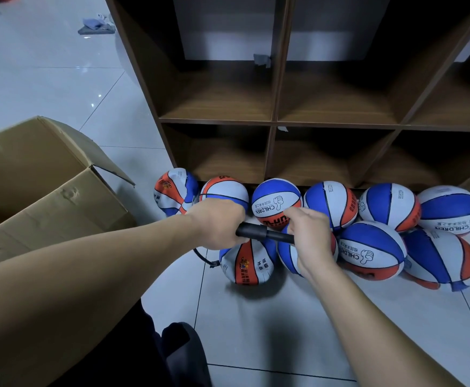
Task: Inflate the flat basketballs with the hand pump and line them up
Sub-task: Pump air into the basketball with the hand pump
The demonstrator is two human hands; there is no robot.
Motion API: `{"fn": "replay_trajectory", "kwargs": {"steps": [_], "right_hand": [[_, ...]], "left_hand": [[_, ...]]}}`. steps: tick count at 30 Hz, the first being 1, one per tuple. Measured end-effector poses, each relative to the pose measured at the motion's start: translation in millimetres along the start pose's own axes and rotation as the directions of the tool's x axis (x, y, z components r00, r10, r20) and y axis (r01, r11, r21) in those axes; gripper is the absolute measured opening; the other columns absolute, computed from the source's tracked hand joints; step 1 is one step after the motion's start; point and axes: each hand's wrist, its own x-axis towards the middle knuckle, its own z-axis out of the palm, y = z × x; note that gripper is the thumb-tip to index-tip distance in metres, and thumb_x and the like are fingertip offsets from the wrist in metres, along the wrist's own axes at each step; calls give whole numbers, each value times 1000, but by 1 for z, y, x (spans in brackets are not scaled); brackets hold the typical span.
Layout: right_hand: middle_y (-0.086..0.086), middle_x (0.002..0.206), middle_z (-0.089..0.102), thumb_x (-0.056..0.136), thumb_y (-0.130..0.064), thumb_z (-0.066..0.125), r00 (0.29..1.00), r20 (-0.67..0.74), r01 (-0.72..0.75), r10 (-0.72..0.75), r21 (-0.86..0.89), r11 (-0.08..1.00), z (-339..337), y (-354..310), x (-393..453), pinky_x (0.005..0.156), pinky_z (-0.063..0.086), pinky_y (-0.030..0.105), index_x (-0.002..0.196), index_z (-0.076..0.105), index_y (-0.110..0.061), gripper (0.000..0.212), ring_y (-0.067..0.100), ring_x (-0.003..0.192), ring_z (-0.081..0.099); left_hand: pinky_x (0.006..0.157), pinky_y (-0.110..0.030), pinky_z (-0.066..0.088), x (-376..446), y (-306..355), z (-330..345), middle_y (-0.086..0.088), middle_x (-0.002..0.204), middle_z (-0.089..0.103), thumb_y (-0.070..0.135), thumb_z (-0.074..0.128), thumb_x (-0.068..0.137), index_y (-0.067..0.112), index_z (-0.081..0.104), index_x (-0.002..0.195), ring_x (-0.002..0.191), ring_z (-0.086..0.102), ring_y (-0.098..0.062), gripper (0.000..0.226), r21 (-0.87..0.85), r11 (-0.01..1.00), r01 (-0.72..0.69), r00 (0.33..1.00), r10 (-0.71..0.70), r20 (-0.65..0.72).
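Head view, left hand (217,224) fingers gripping black pump (264,234), right hand (310,238) seemingly clasping its handle, over basketballs (277,203)

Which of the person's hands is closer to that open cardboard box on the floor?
Left. The left hand grips the black pump at its end on the side towards the cardboard box. The right hand holds the pump's other end, further from the box, over the basketballs.

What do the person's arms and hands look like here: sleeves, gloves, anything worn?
Both forearms are bare as far up as the view shows: no sleeves visible. The left hand and right hand are bare, with no gloves. No watch, ring or wristband shows on the sides facing the camera. No markings visible.
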Motion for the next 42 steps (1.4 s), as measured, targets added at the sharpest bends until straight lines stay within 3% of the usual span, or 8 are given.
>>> {"fn": "replay_trajectory", "kwargs": {"steps": [5,11,16,19,24,28,31,42], "right_hand": [[31,73,21,86,-5,62,998,-6,60,-60,-27,998,10,-12,-7,57,15,38,70,30,6,37,44,74,20],[8,64,19,87,-5,64,995,33,97,-96,-9,995,21,-10,-17,58,16,36,60,24,-14,49,26,67,18],[6,62,21,91,-4,65,983,111,150,-146,-31,988,18,-12,-11,55,19,33,59,28,-13,51,21,62,21],[9,61,22,90,-2,66,973,137,196,-186,-64,979,12,-13,-2,53,24,30,58,29,-10,50,20,60,24],[13,68,24,86,-16,69,995,65,80,-77,-51,995,-17,1,20,65,24,42,64,33,-5,43,28,68,24],[4,61,29,89,-5,73,995,39,-101,97,129,986,-51,9,37,65,29,35,60,52,-15,37,18,58,30],[-4,54,42,92,-5,74,988,83,-140,131,105,985,-53,12,38,67,35,29,53,58,-23,45,14,58,40],[3,63,20,85,-9,66,990,139,7,-12,35,999,-10,-1,8,68,13,49,57,29,-24,49,24,66,18]], "left_hand": [[52,-32,43,2,7,-2,5,63,53,55,61,99,24,51,69,55,50,-14,44,-35,999,-31,997,29,-68],[56,-31,45,2,14,0,6,67,57,57,61,99,28,50,71,59,53,-12,42,-21,997,-75,995,74,-65],[55,-32,41,4,9,-1,7,64,53,57,60,100,28,47,68,57,50,-11,46,-13,995,-95,989,93,-116],[60,-36,52,8,6,-3,7,65,56,59,59,100,30,51,70,59,56,-14,43,-36,993,-108,988,103,-117],[60,-37,53,11,-9,-5,4,65,59,48,60,98,26,57,72,58,55,-17,34,-4,1000,-10,1000,10,-21],[54,-32,44,10,-29,0,3,66,59,48,61,97,25,54,70,59,57,-20,36,7,999,47,999,-47,-5],[54,-31,40,9,-25,1,3,65,57,46,61,98,26,52,68,56,52,-17,36,24,999,31,1000,-31,4],[56,-35,51,1,-5,4,3,65,58,48,60,98,25,52,71,56,52,-18,37,49,999,17,999,-16,-35]]}}
